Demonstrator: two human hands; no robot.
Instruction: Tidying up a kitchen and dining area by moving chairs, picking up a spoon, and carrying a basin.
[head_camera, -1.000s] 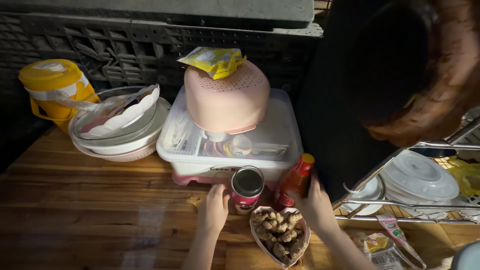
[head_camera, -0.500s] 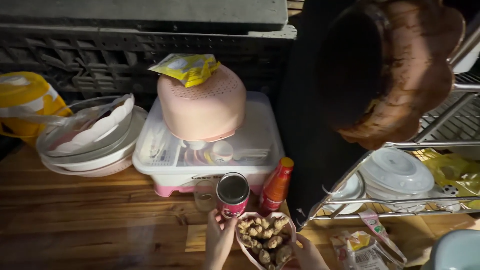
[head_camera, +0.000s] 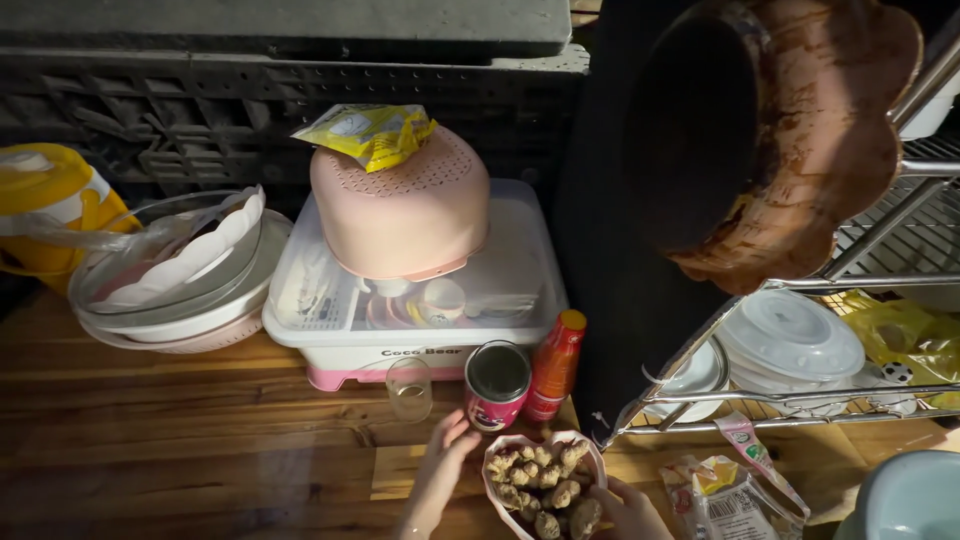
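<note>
A white scalloped bowl (head_camera: 497, 452) heaped with knobbly brown roots sits at the near edge of the wooden table (head_camera: 200, 430). My left hand (head_camera: 443, 468) cups its left side, fingertips close to the base of a pink tin can (head_camera: 497, 385). My right hand (head_camera: 630, 508) holds the bowl's right rim and is partly cut off by the frame. A red sauce bottle with an orange cap (head_camera: 555, 365) stands touching the can's right side. A small empty glass (head_camera: 410, 388) stands apart to the can's left.
Behind stand a white lidded dish box (head_camera: 300, 320) with an upturned pink colander (head_camera: 400, 205) and yellow packet (head_camera: 365, 132), stacked bowls (head_camera: 170, 290) and a yellow jug (head_camera: 40, 190). At right, a wire rack (head_camera: 800, 400) of plates, a hanging dark pan (head_camera: 780, 140), snack packets (head_camera: 735, 495).
My hands left the can and the bottle and came down to the bowl's sides. The can now stands further right against the bottle, with the glass left apart.
</note>
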